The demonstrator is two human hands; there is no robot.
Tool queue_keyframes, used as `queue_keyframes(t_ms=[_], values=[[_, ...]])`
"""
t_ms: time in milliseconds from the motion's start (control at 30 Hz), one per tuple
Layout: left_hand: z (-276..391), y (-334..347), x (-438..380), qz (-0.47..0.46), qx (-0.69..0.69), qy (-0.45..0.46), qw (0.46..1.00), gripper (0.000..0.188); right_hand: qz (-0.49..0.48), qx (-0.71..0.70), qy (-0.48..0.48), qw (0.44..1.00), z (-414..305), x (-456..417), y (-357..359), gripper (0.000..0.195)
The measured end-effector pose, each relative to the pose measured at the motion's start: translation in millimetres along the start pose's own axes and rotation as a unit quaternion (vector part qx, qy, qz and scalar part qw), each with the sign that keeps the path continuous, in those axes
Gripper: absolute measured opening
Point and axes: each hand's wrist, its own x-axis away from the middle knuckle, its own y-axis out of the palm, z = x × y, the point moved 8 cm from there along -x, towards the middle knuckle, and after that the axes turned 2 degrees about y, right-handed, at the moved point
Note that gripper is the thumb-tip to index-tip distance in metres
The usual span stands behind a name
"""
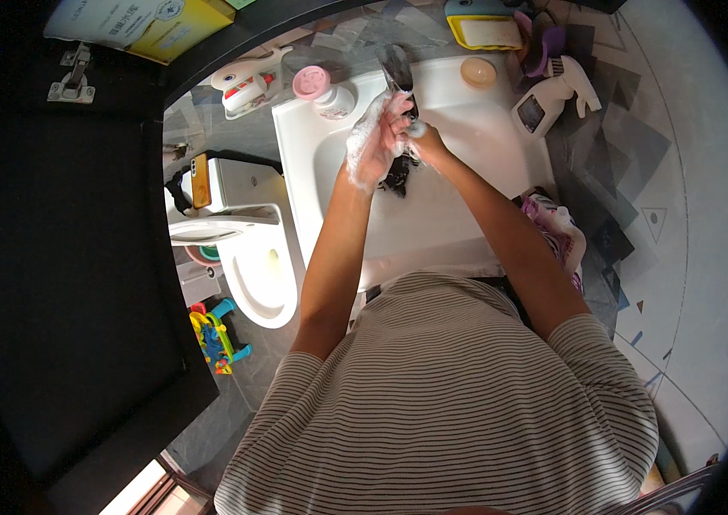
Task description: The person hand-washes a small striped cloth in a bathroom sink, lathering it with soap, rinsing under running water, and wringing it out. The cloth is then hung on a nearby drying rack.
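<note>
Thick white foam coats my left hand (373,145), whose palm is partly turned up and whose fingers are bent and apart. Close against its fingertips is my right hand (429,144), curled, with suds on its knuckles. A dark, wet, cloth-like item (396,176) shows between and below the hands, streaked with foam. Its upper part is hidden by my fingers, and my right hand seems closed on it. Both hands are over the white washbasin (467,219), just in front of the metal faucet (396,69).
A pink-topped pump bottle (324,93) and a round beige dish (478,73) sit on the basin's back rim. A white spray bottle (547,100) stands to the right, below a yellow soap holder (486,33). An open black cabinet door (80,257) and a toilet (264,277) are left.
</note>
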Motion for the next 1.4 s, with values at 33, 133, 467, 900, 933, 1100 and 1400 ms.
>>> queue_keyframes(t_ms=[33, 133, 467, 900, 933, 1100, 1400], values=[[3.3, 1.8, -0.8, -0.005, 0.005, 0.003, 1.0, 0.029, 0.0, 0.033, 0.004, 0.999, -4.7, -0.1, 1.0, 0.022], [11.9, 3.2, 1.4, -0.015, 0.007, 0.014, 1.0, 0.03, 0.001, 0.054, -0.004, 0.999, -23.6, 6.7, 10.3, 0.023], [12.5, 1.4, 0.7, -0.035, 0.027, 0.01, 0.999, 0.035, 0.028, 0.303, -0.083, 0.949, -1.2, -12.4, 4.6, 0.027], [-59.4, -154.6, 26.5, 0.25, 0.08, -0.034, 0.964, 0.016, -0.163, 0.142, 0.074, 0.974, -13.8, -31.8, 40.4, 0.034], [-63.1, -158.2, 26.8, 0.257, 0.087, -0.041, 0.962, 0.016, -0.172, 0.137, 0.072, 0.973, -12.5, -33.4, 40.6, 0.036], [-78.7, -167.0, 21.9, 0.267, 0.094, -0.049, 0.958, 0.016, -0.149, 0.068, 0.095, 0.982, -18.2, -30.1, 33.3, 0.042], [-117.9, -165.1, -35.9, 0.235, 0.079, -0.091, 0.965, 0.026, 0.18, -0.006, 0.186, 0.966, 0.3, 2.3, -31.3, 0.032]])
